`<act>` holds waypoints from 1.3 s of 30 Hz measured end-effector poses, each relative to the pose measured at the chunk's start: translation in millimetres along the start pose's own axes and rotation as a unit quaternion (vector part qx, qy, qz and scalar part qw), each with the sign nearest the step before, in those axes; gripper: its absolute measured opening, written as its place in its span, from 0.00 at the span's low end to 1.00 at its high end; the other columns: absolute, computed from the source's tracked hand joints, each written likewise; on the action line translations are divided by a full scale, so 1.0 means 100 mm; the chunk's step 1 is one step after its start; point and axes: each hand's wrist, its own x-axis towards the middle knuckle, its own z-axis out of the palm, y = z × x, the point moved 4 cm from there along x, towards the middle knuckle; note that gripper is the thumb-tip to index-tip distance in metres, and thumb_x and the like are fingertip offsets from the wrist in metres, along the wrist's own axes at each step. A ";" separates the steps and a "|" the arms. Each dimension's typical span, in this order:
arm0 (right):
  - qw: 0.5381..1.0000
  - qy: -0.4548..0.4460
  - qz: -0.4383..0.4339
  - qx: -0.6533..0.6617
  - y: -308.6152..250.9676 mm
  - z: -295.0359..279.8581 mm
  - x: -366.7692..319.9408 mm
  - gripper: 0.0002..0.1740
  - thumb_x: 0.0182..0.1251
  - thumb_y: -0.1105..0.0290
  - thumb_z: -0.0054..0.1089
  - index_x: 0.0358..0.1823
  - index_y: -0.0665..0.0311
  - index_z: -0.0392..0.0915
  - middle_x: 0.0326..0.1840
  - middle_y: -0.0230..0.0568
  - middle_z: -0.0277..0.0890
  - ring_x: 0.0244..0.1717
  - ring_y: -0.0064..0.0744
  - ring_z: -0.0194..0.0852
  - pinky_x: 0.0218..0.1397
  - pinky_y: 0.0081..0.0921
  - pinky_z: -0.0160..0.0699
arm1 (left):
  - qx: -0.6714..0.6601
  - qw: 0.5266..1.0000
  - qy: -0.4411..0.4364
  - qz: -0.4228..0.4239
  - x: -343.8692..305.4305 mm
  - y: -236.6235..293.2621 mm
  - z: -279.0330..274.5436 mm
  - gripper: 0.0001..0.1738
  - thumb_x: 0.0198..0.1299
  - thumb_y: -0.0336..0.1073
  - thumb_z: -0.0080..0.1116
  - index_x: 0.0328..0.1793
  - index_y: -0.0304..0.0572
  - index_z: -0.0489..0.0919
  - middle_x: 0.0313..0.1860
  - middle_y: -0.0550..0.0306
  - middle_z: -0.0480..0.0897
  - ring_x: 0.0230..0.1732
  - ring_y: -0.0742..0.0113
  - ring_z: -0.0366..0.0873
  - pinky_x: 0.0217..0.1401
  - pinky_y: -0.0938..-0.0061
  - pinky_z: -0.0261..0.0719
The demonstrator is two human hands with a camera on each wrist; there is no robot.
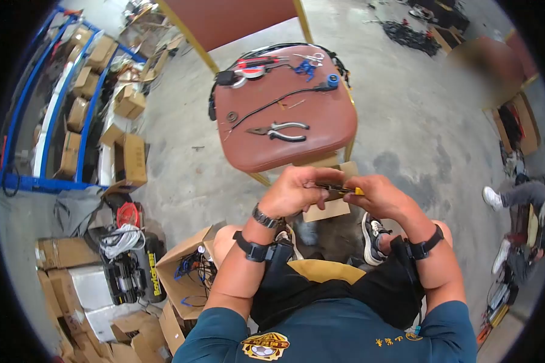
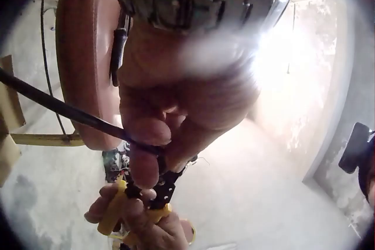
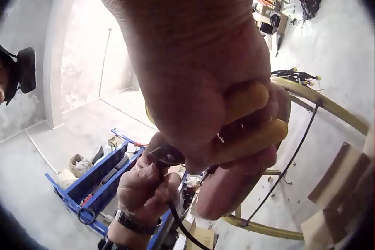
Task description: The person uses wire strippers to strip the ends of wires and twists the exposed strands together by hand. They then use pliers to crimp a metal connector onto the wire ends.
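Over the floor in front of the chair, both hands meet close together. My left hand (image 1: 293,189) pinches a thin black cable (image 2: 70,113) between thumb and fingers, and the cable trails away from the fingertips. My right hand (image 1: 378,195) grips the yellow handles of wire strippers (image 3: 249,144), with fingers curled round them. In the left wrist view, the strippers' black, holed jaws lie right at the left fingertips and the cable. Fingers partly hide the cable's end.
Ahead stands a chair with a red seat (image 1: 242,151). Pliers (image 1: 278,131), a black cord with a blue end (image 1: 332,80), scissors (image 1: 314,57) and a tape roll (image 1: 254,72) lie on it. Left are a cardboard box of cables (image 1: 177,254), an air compressor (image 1: 124,275) and blue shelving (image 1: 54,115).
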 end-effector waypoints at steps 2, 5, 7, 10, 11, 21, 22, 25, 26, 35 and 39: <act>1.000 -0.004 0.005 0.006 -0.08 -0.04 0.01 0.18 0.69 0.55 0.58 0.49 0.62 0.78 0.40 0.55 0.81 0.45 0.57 0.78 0.48 0.47 0.75 | -0.025 1.000 0.003 -0.001 -0.02 -0.01 -0.03 0.28 0.53 0.17 0.52 0.62 0.39 0.80 0.50 0.55 0.86 0.29 0.77 0.83 0.21 0.86 0.71; 1.000 -0.003 0.018 -0.013 -0.12 -0.06 0.03 0.17 0.70 0.56 0.57 0.47 0.63 0.77 0.38 0.55 0.80 0.44 0.58 0.78 0.47 0.48 0.75 | -0.063 0.998 -0.001 0.003 -0.02 -0.05 -0.08 0.28 0.52 0.16 0.52 0.62 0.37 0.80 0.51 0.54 0.86 0.29 0.74 0.84 0.20 0.85 0.70; 1.000 0.006 0.013 -0.028 -0.13 -0.05 0.04 0.16 0.70 0.56 0.57 0.45 0.63 0.77 0.37 0.55 0.80 0.43 0.59 0.78 0.46 0.48 0.75 | -0.074 0.997 0.001 0.014 -0.03 -0.03 -0.10 0.28 0.52 0.16 0.52 0.62 0.36 0.79 0.51 0.53 0.85 0.29 0.74 0.84 0.20 0.84 0.71; 0.999 0.019 0.001 -0.049 -0.15 -0.04 0.07 0.15 0.70 0.57 0.57 0.44 0.63 0.76 0.36 0.54 0.80 0.43 0.59 0.78 0.45 0.48 0.76 | -0.077 0.997 0.000 0.032 -0.05 -0.02 -0.12 0.29 0.52 0.15 0.51 0.63 0.34 0.78 0.54 0.51 0.85 0.30 0.72 0.84 0.20 0.84 0.71; 0.998 0.019 -0.002 -0.053 -0.15 -0.03 0.09 0.15 0.70 0.57 0.57 0.43 0.62 0.76 0.36 0.54 0.80 0.43 0.59 0.79 0.45 0.48 0.76 | -0.083 0.996 -0.002 0.035 -0.04 -0.02 -0.13 0.29 0.52 0.15 0.51 0.63 0.34 0.78 0.54 0.51 0.85 0.30 0.72 0.84 0.20 0.84 0.71; 0.996 0.052 -0.069 0.010 -0.07 0.07 0.15 0.14 0.67 0.60 0.61 0.48 0.60 0.78 0.38 0.50 0.81 0.42 0.54 0.80 0.44 0.42 0.78 | -0.071 0.996 0.022 0.049 -0.06 -0.03 -0.14 0.25 0.55 0.22 0.56 0.62 0.31 0.78 0.54 0.50 0.84 0.31 0.72 0.84 0.23 0.85 0.74; 0.996 0.051 -0.069 0.013 -0.06 0.08 0.17 0.15 0.67 0.60 0.61 0.48 0.61 0.78 0.38 0.50 0.81 0.43 0.54 0.80 0.44 0.42 0.78 | -0.079 0.995 0.028 0.054 -0.06 0.00 -0.13 0.26 0.54 0.22 0.56 0.62 0.31 0.78 0.54 0.50 0.84 0.31 0.72 0.84 0.23 0.85 0.74; 0.997 0.048 -0.058 0.019 -0.08 0.09 0.18 0.16 0.68 0.58 0.61 0.49 0.61 0.78 0.40 0.51 0.82 0.44 0.54 0.80 0.45 0.42 0.78 | -0.102 0.992 0.036 0.068 -0.05 -0.01 -0.14 0.26 0.53 0.23 0.58 0.62 0.30 0.78 0.56 0.47 0.83 0.30 0.70 0.85 0.23 0.84 0.74; 0.997 0.048 -0.059 0.025 -0.07 0.09 0.18 0.16 0.68 0.58 0.61 0.50 0.61 0.78 0.40 0.51 0.82 0.44 0.54 0.80 0.45 0.42 0.78 | -0.112 0.990 0.034 0.074 -0.05 -0.04 -0.15 0.26 0.53 0.23 0.58 0.62 0.30 0.78 0.56 0.47 0.83 0.30 0.70 0.85 0.23 0.84 0.74; 0.993 0.061 -0.095 0.046 -0.05 0.09 0.27 0.14 0.69 0.59 0.60 0.45 0.62 0.76 0.37 0.51 0.81 0.42 0.55 0.80 0.42 0.44 0.77 | -0.211 0.971 0.019 0.110 0.02 -0.13 -0.17 0.28 0.54 0.21 0.56 0.65 0.31 0.75 0.61 0.35 0.78 0.27 0.62 0.83 0.25 0.80 0.80; 0.994 0.063 -0.083 0.030 -0.14 0.04 0.29 0.15 0.69 0.58 0.59 0.45 0.62 0.76 0.36 0.53 0.81 0.41 0.56 0.80 0.41 0.45 0.76 | -0.253 0.958 0.010 0.136 0.00 -0.16 -0.22 0.29 0.55 0.20 0.55 0.66 0.32 0.74 0.63 0.33 0.77 0.25 0.60 0.83 0.26 0.77 0.81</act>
